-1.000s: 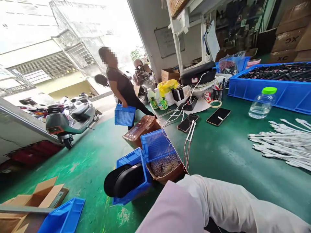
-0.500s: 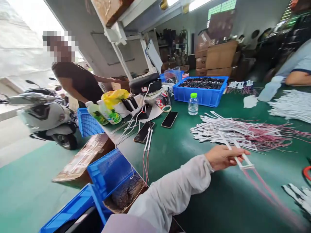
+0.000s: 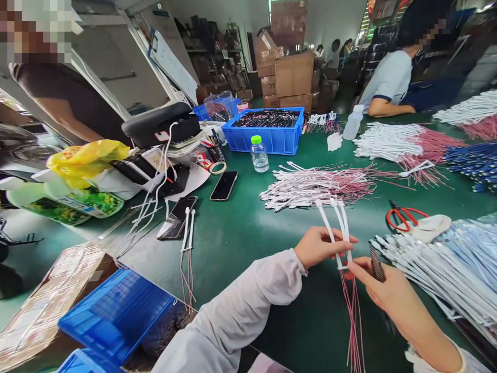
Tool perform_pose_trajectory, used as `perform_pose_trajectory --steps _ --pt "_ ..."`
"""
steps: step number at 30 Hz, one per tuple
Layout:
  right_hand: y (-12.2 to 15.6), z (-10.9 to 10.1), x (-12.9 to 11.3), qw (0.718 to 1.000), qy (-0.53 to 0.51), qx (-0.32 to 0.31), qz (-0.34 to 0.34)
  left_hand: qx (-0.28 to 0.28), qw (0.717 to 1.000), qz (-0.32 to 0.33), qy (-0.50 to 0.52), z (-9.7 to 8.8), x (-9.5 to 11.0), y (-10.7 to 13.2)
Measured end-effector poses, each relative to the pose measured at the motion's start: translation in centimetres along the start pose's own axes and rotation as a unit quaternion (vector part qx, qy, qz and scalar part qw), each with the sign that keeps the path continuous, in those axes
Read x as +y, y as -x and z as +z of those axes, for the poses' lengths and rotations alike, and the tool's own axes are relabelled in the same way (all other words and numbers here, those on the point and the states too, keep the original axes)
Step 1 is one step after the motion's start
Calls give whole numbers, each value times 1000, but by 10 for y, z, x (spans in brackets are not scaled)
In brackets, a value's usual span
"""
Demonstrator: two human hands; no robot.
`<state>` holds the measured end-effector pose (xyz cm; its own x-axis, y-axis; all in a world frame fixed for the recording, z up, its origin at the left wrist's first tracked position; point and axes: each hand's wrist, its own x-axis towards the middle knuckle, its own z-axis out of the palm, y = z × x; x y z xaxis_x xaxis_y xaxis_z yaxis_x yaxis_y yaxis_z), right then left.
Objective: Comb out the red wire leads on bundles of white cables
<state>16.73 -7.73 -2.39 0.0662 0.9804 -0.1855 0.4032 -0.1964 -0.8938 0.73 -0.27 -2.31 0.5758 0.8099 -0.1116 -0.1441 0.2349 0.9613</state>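
L hand (image 3: 323, 245) nearly closed, thumb & fingers pinching wht. strips (image 3: 344, 224) upright over table (image 3: 240, 235), red wires hanging below, just in front of strip pile (image 3: 306, 187). R hand (image 3: 384, 287) also nearly closed w/ dark ridged tool (image 3: 376, 263), fingertips at strips' lower end. Ctns. (image 3: 294, 77) at back marked "XC". Table's L edge runs past blue crate (image 3: 112, 311); bare room betw. phones (image 3: 224, 185) & L sleeve (image 3: 248, 290).

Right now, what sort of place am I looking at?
Probably a small assembly workshop: piles of white strips with pink wires lie on the green worktable, a blue crate holds many dark parts, and cardboard boxes are stacked behind.
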Motion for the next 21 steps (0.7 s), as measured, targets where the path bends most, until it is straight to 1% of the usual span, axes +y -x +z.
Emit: perform_pose_trajectory --steps 3,5,8,11,15,18,21 --pt "2 0 -3 999 9 -35 31 -3 1000 12 -3 -1 2 0" --pt "2 1 -3 998 11 -56 40 22 1000 14 -1 -4 4 0" --pt "3 2 -3 993 15 -110 50 70 997 20 14 -10 10 -1" --pt "3 2 -4 987 22 -148 57 97 994 34 23 -16 16 -1" --pt "4 1 -6 985 22 -161 52 110 993 40 28 -19 21 0" --pt "5 1 -6 985 20 -168 44 132 989 44 45 -23 23 -1" --pt "5 2 -6 986 21 -162 44 154 985 55 51 -27 24 -2"
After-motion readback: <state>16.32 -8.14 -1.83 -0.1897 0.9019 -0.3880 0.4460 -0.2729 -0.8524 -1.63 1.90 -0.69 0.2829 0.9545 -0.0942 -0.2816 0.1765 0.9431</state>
